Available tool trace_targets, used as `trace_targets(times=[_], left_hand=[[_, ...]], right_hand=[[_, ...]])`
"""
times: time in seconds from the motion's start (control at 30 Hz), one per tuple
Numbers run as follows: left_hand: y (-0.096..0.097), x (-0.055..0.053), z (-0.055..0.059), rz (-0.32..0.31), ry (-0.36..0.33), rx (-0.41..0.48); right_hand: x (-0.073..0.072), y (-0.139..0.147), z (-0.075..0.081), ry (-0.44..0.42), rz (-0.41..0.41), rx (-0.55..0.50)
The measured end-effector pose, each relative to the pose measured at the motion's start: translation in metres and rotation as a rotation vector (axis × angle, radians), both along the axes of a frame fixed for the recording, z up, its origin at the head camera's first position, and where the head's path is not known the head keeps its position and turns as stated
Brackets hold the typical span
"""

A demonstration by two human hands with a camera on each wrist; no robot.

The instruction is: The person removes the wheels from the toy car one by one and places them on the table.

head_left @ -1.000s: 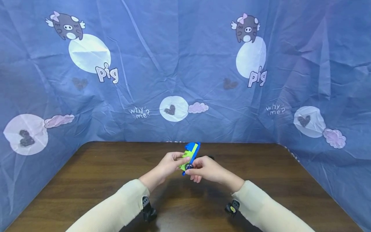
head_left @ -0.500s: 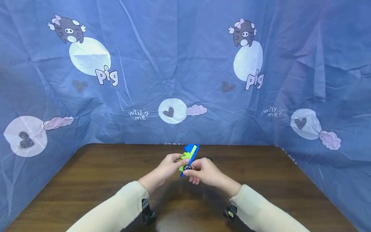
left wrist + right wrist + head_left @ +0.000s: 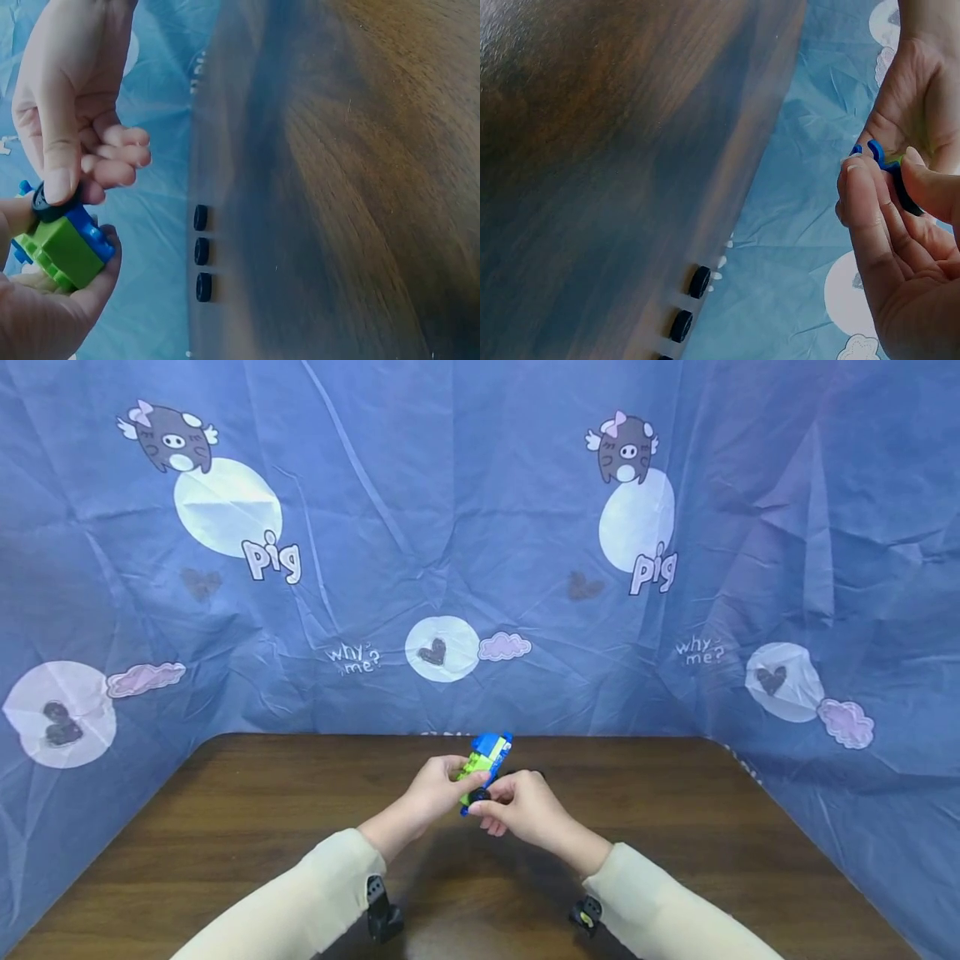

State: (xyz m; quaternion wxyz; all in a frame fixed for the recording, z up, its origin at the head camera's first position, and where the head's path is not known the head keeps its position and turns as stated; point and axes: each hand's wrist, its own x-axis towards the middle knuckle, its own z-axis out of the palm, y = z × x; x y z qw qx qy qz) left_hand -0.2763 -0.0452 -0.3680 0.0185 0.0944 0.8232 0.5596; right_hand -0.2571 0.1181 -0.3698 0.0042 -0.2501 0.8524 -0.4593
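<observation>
In the head view, a lime-green and blue building-block toy vehicle (image 3: 476, 765) is held tilted above the table. My left hand (image 3: 435, 792) grips its body from the left, fingers and thumb round the blocks. My right hand (image 3: 531, 807) pinches a black wheel (image 3: 46, 205) against the vehicle's side, the thumb lying over it in the left wrist view. Whether the wheel is fully seated cannot be told. In the right wrist view, blue curved parts (image 3: 876, 151) of the toy show past the right hand's fingers, which hide most of the body.
Three loose black wheels, one of them a wheel (image 3: 201, 251), stand in a row on the brown wooden table (image 3: 300, 827), near its far edge. A blue patterned cloth (image 3: 450, 527) hangs behind and beside it. Black wrist devices sit at both sleeves.
Both hands and the toy have shifted slightly left in the head view, and the toy has turned a little. The right hand keeps its pinch at the wheel. The head view has also moved slightly.
</observation>
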Motion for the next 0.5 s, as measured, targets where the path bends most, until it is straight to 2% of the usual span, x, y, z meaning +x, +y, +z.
trace_targets(times=[0.1, 0.3, 0.5], left_hand=[[0.0021, 0.0002, 0.0001, 0.013, -0.008, -0.020], [0.0043, -0.0002, -0.0015, 0.033, -0.075, -0.032], [0.0067, -0.0016, 0.0026, 0.037, -0.075, -0.019]], right_hand=[[0.0000, -0.0010, -0.0012, 0.006, -0.021, 0.012], [-0.0019, -0.0022, -0.0038, 0.009, -0.049, 0.054], [-0.0022, -0.0027, -0.0004, 0.025, -0.062, 0.055]])
